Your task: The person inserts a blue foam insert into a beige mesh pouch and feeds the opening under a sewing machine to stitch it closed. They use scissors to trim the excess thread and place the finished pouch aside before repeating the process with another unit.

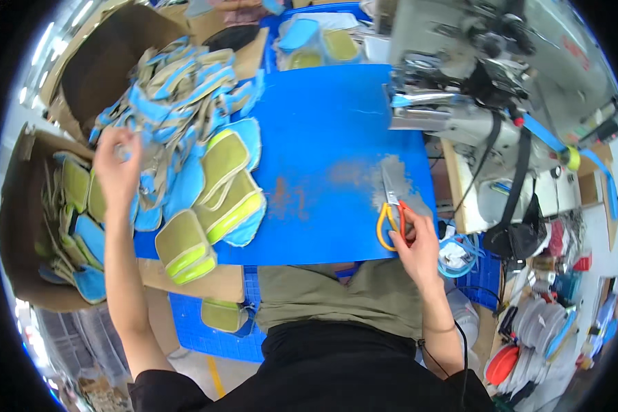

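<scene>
My right hand (419, 242) is closed at the handles of a pair of scissors (389, 206), one loop yellow-orange and the other red-orange. Their blades point away from me over a grey smudged patch of the blue work surface (323, 117). My left hand (117, 168) is raised at the left, beside a tangled heap of beige and light-blue fabric strips (178, 82). Its fingers are curled together and a little blurred; what they hold cannot be made out. Olive, lime and blue padded fabric pieces (223, 199) overlap on the surface to the right of that hand.
Cardboard boxes stand at the left, the nearer box (17, 226) holding more fabric pieces. A sewing machine (453, 89) occupies the right back. Behind the surface is a blue bin (275, 51) with pieces. Below lies a blue crate (192, 323). Another person's arm (237, 7) shows at the top.
</scene>
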A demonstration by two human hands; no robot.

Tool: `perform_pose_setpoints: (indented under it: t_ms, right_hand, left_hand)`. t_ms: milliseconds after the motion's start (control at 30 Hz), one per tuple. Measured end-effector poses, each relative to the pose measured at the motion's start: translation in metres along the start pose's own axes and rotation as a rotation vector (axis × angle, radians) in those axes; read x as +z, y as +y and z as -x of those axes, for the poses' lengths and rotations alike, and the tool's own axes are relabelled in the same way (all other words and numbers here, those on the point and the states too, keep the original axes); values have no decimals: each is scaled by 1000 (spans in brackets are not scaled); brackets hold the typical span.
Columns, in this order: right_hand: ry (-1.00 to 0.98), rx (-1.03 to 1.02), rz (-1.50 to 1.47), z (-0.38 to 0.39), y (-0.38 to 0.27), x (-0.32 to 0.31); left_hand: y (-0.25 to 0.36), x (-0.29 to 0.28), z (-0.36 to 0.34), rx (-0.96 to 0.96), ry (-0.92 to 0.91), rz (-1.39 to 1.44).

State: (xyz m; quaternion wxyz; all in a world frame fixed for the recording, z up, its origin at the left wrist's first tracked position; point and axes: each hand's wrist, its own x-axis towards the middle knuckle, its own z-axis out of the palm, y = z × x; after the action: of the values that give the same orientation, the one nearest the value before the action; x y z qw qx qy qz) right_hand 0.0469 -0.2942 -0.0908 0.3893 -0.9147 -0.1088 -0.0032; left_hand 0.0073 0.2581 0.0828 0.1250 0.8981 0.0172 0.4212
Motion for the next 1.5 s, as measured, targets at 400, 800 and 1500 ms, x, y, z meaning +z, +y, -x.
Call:
perform_pose_setpoints:
  t_ms: [400, 800, 1500]
  right_hand:
    - [-80, -372, -725, -34, -133, -16]
    - [-451, 288, -1803, -40, -81, -27]
    - [-127, -404, -137, -14, -74, 24]
  left_hand:
    - [223, 66, 15, -504, -927, 1214]
    - [228, 124, 57, -905, -1199, 1672]
    - [149, 162, 120, -1589, -319, 2017]
